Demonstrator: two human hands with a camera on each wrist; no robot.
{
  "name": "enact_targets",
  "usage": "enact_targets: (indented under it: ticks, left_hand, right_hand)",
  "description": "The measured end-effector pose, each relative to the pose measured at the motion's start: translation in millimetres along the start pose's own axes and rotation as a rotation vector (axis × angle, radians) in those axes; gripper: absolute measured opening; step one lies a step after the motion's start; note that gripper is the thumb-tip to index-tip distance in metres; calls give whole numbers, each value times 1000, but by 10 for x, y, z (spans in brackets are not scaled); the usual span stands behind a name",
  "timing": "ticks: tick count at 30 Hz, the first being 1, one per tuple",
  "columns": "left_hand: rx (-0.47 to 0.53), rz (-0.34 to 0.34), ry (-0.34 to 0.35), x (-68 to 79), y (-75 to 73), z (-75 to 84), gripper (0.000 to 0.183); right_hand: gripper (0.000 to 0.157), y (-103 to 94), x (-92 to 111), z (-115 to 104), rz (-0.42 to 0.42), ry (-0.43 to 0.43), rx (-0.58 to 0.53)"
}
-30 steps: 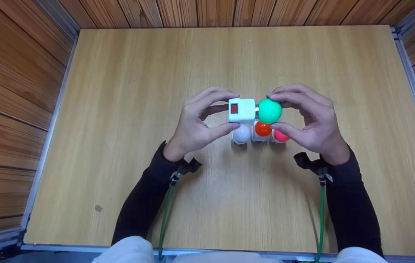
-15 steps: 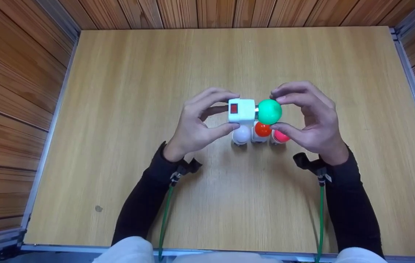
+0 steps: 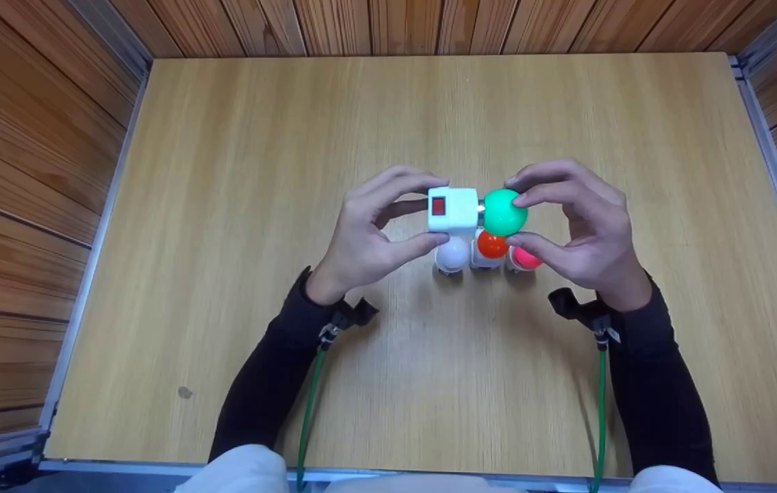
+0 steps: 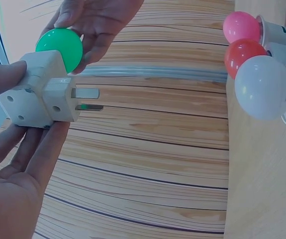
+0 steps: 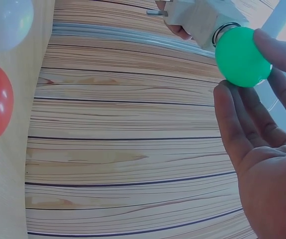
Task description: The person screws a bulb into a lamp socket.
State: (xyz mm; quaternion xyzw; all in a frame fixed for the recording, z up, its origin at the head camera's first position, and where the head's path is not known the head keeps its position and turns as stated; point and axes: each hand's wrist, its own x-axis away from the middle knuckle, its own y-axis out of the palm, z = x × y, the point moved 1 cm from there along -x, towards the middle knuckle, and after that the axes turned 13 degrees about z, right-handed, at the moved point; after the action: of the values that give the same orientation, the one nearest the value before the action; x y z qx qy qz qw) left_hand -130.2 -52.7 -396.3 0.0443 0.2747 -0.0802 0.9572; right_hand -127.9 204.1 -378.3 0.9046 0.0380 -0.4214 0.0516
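Observation:
My left hand (image 3: 373, 229) grips a white plug-in lamp socket (image 3: 459, 210) between thumb and fingers; the socket has a red switch (image 3: 438, 205). Two flat metal prongs (image 4: 86, 93) stick out of its underside in the left wrist view. A round green light bulb (image 3: 504, 212) sits in the socket's right end, and a strip of its metal base shows at the joint. My right hand (image 3: 587, 222) pinches this bulb, with the thumb at its near side and the fingertips at its far side. Socket and bulb are held up above the table.
Below the held socket, three bulbs stand in a row on the wooden table (image 3: 278, 137): white (image 3: 453, 253), red-orange (image 3: 492, 243) and pink (image 3: 526, 257), each in a white holder. Green cables (image 3: 311, 418) run from both wrist cameras. Wood-plank walls surround the table.
My right fingers have shifted on the green bulb: they lifted slightly from its far side, then came down with a fingertip on its upper face. The left hand and socket stay almost still.

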Motion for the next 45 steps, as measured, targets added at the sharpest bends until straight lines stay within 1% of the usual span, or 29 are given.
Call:
enact_targets:
  ticks: [6,12,17,21,25,32,39,45]
  left_hand:
    - [-9,3,11,-3,-3,1,50]
    - [-22,7,24,-5,-6,2,50]
    - [-26,12,33,-1,-5,6,49]
    - [-19,16,36,4,-4,3,49]
    - [-9,25,41,5,-5,3,49]
    - [-10,28,46,-6,-5,3,49]
    - [-6,31,48,-8,-16,4,49]
    - [-5,19,32,-5,-16,15,48]
  right_hand:
    - [44,-10,11,13,-2,34,12]
    - [49,-21,16,14,-9,76,50]
    - [55,-24,21,14,-7,95,93]
    - [60,-27,28,27,-2,84,129]
    - [60,-24,35,41,-1,65,157]
    - [63,-39,39,33,-37,55,130]
    - [52,-95,11,12,-114,49,186]
    - [52,-109,-8,-4,-124,55,194]
